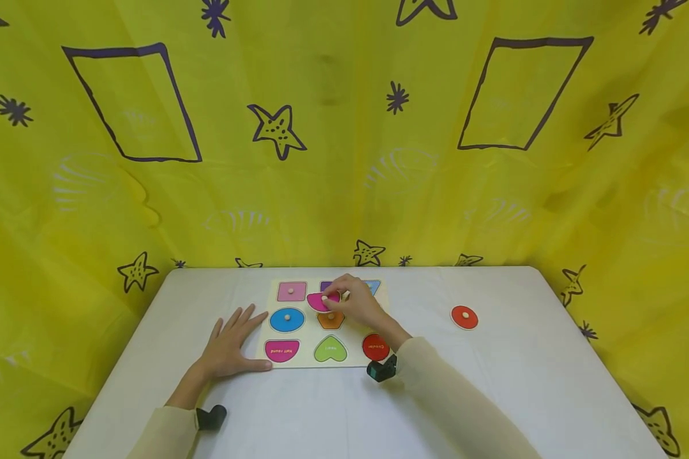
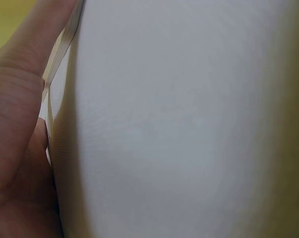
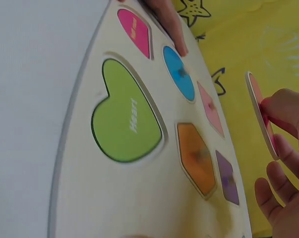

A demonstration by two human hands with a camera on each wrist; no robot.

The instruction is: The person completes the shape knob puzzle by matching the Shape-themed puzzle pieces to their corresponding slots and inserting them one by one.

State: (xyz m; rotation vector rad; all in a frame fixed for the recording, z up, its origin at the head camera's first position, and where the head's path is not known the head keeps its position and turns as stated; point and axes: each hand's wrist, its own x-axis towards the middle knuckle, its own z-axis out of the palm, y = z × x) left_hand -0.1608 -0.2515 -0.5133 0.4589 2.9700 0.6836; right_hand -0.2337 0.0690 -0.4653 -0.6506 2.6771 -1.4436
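Observation:
My right hand [image 1: 358,299] pinches the small knob of a magenta half-round puzzle piece [image 1: 317,303], raised above the far half of a shape puzzle board [image 1: 307,350]. In the right wrist view the half-round piece appears edge-on, tilted, apart from the board. On the board's left edge rest the thumb and fingertips of my left hand [image 1: 229,347], fingers spread. The near row shows a magenta "Half round" recess [image 1: 282,351], a green heart recess [image 1: 330,349] and a red "Circular" recess [image 1: 376,347]. The left wrist view shows mostly white tabletop beside the hand.
Knobbed pieces sit in the board: a pink square [image 1: 291,292], a blue oval [image 1: 287,320], an orange hexagon [image 1: 330,320], a purple shape [image 3: 227,177] and a light blue triangle [image 1: 373,287]. A red round piece [image 1: 464,317] lies right on the white table [image 1: 494,382]. A yellow curtain [image 1: 333,191] stands behind.

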